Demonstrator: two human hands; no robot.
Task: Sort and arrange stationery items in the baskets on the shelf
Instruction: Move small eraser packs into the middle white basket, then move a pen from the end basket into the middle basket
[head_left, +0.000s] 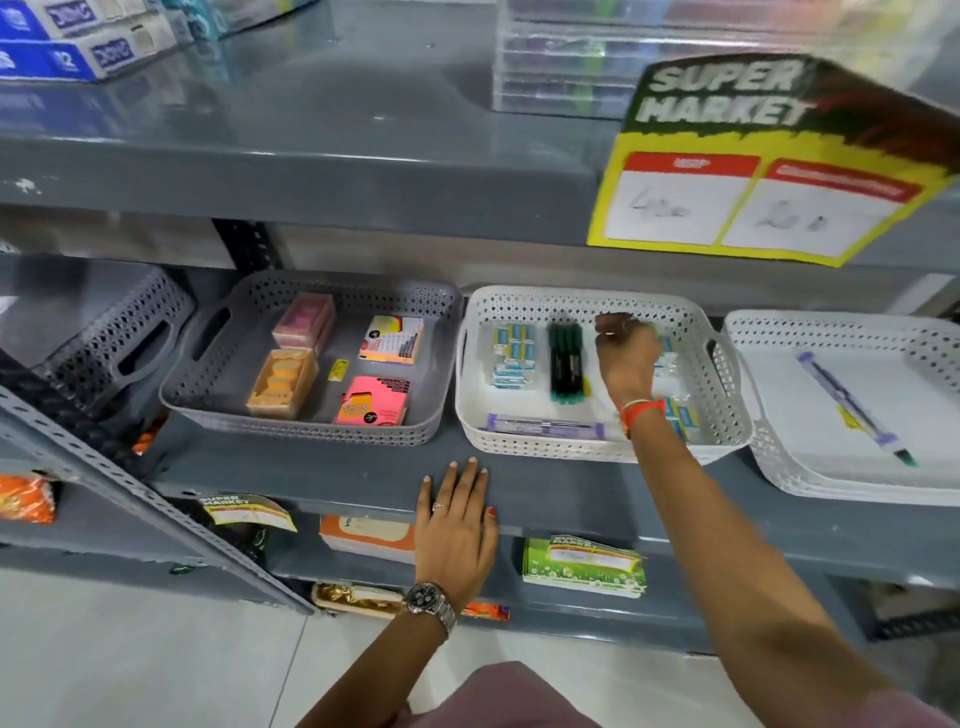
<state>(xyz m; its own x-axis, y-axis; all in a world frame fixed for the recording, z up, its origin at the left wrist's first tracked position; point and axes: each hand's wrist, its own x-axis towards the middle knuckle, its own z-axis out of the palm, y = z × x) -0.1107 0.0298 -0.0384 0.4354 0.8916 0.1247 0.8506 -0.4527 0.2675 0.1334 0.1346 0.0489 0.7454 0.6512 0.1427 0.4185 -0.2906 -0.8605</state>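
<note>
Three baskets stand on the middle grey shelf. The grey basket (447, 332) holds sticky-note pads (390, 339) and boxed items. Inside the middle white basket (470, 415) lie eraser packs (513, 354), dark green pens (565, 362) and a purple pen pack (545, 427). My right hand (626, 358) reaches into this basket at its back right, fingers curled over small blue-white packs; whether it grips one is blurred. My left hand (456, 525) rests flat on the shelf's front edge, fingers spread. The right white basket (769, 457) contains one purple pen (852, 405).
A yellow "Super Market" price sign (769, 166) hangs from the upper shelf, above the middle white basket. An empty grey basket (111, 338) lies tilted at the left. Clear boxes (561, 67) and blue cartons (78, 47) sit on top. Packets lie on the lower shelf.
</note>
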